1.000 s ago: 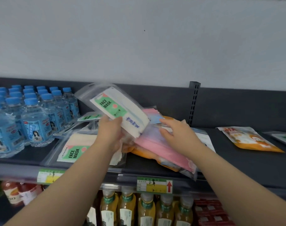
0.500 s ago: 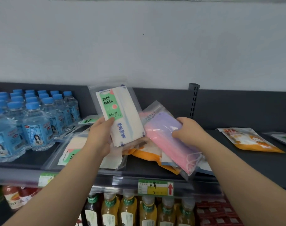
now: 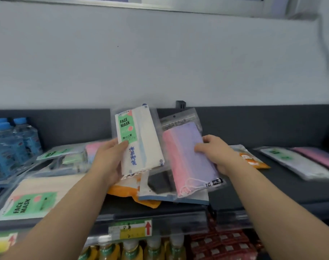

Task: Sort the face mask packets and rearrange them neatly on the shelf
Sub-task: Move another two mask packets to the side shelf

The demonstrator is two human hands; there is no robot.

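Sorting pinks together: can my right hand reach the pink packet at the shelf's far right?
Probably yes: only flat packets lie between the right hand and that pink packet, though it grips a pink-purple packet.

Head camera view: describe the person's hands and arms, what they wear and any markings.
The left hand and right hand are bare: no gloves, and no rings show. The left forearm and right forearm are uncovered to the frame's edge: no sleeves, watch, bracelet or markings in view.
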